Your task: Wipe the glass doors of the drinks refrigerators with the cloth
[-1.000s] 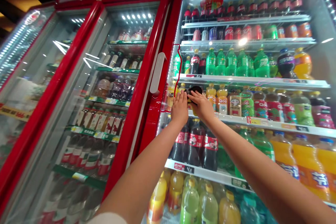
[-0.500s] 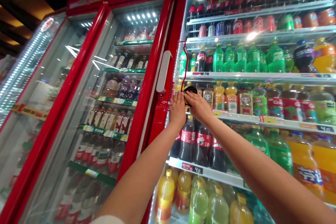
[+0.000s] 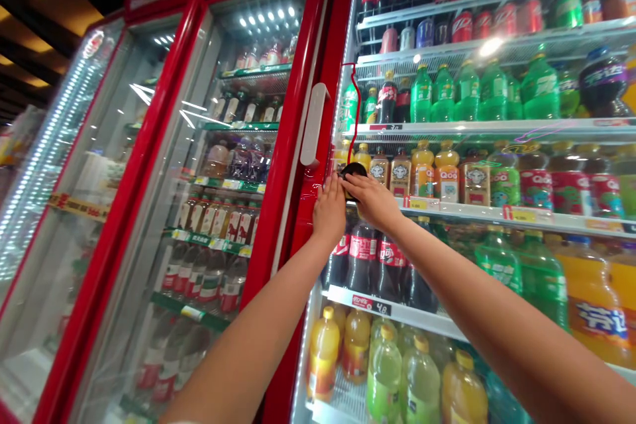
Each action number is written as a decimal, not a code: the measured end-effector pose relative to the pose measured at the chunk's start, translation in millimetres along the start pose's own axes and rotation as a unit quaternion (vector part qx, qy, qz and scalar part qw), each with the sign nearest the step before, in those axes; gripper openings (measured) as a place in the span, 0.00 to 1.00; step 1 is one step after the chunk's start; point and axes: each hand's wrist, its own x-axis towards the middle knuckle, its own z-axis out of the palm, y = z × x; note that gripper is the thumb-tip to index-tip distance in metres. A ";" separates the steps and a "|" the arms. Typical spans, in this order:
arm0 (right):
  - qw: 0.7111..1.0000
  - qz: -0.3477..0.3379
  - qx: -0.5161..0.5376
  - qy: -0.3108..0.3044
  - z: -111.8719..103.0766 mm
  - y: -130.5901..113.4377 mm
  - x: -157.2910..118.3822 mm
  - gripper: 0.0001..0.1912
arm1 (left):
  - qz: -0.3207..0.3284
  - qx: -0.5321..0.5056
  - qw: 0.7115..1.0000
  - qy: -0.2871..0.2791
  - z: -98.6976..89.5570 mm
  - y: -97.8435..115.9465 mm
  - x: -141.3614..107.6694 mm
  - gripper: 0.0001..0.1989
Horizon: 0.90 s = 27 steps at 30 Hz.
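Note:
Both arms reach forward to the left edge of a glass-fronted drinks fridge (image 3: 342,33). At that edge is a small black rounded object (image 3: 354,171), partly hidden by fingers; its kind I cannot make out. A thin red cord (image 3: 356,109) runs upward from it. My right hand (image 3: 372,197) lies over the black object, fingers bent onto it. My left hand (image 3: 328,209) is beside it, fingers stretched upward and close together, fingertips near the object's left side. Behind the hands stand cola bottles (image 3: 362,248) and small yellow-capped bottles (image 3: 400,172).
A white door handle (image 3: 314,124) sits on the red frame up to the left. Another red fridge (image 3: 293,99) with glass doors stands on the left. Lit shelves (image 3: 467,128) hold green soda bottles (image 3: 494,94), cans (image 3: 462,26) and juice bottles (image 3: 325,351).
The camera view has shifted, with the near shelves sitting slightly higher and farther right. Both hands remain at the black object, with little change in their pose.

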 end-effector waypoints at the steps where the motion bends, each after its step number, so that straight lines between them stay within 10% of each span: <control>1: 1.000 0.017 -0.003 0.011 0.6 -0.9 9.5 0.29 | -0.001 0.010 1.000 -0.003 -5.5 -3.7 10.4 0.32; 5: 0.999 0.039 0.003 0.024 14.0 -23.7 26.4 0.28 | -0.006 0.038 0.999 -0.001 -16.0 -27.5 12.4 0.29; 12: 0.999 -0.040 0.008 -0.006 34.3 -54.7 -55.8 0.26 | 0.001 0.034 0.999 -0.014 12.4 -21.1 -89.3 0.31; 19: 0.999 0.047 -0.002 0.017 36.8 -57.3 -28.8 0.27 | 0.008 0.040 0.999 -0.012 0.7 -26.8 -52.0 0.30; 27: 0.999 -0.049 -0.021 0.007 41.7 -73.7 -91.2 0.26 | -0.017 -0.006 1.000 0.017 37.0 -15.2 -129.3 0.33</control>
